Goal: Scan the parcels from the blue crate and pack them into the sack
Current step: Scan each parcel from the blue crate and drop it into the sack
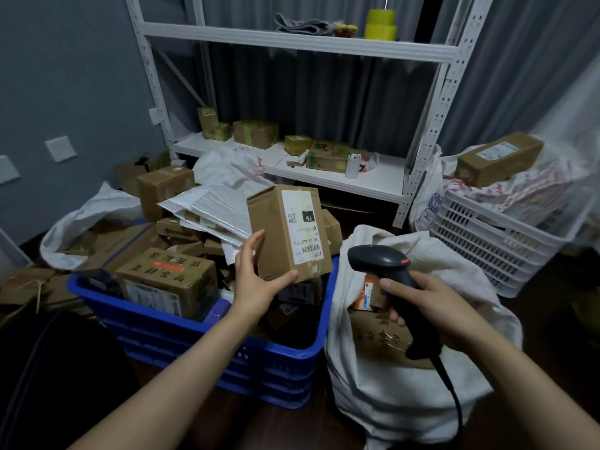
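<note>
Currently held: parcel (pixel 289 232), brown carton, upright w/ slight tilt, mid-frame, raised above right end of blue crate (pixel 259 368); white label (pixel 302 225) w/ barcode is turned toward cam.
L hand (pixel 256 280): parcel is gripped at its lower left corner; thumb is laid along bottom front edge, fingers are pressed together up the left side.
R hand (pixel 431 306): fingers are curled round handle of scanner (pixel 386 271); index finger is set at front of handle, under the head.
scanner: black, lower right of centre, over mouth of sack (pixel 406 401); head is pointed up-left toward parcel, near it but not touching. Cable (pixel 454 394) is run down across sack front.
blue crate: lower centre-left, heaped w/ cartons; large carton (pixel 168 280) w/ printed characters is seen at its left end, white mailers (pixel 214 209) are piled behind.
sack: white, open, just right of blue crate and touching it; brown cartons and one orange-labelled pkg are seen inside.
bkgd right: white crate (pixel 487 241) is draped w/ printed sacks; long carton (pixel 498 159) is laid on top.
bkgd top: white rack (pixel 324 43); small taped cartons on lower shelf, yellow tape rolls (pixel 380 24) on upper shelf.
</note>
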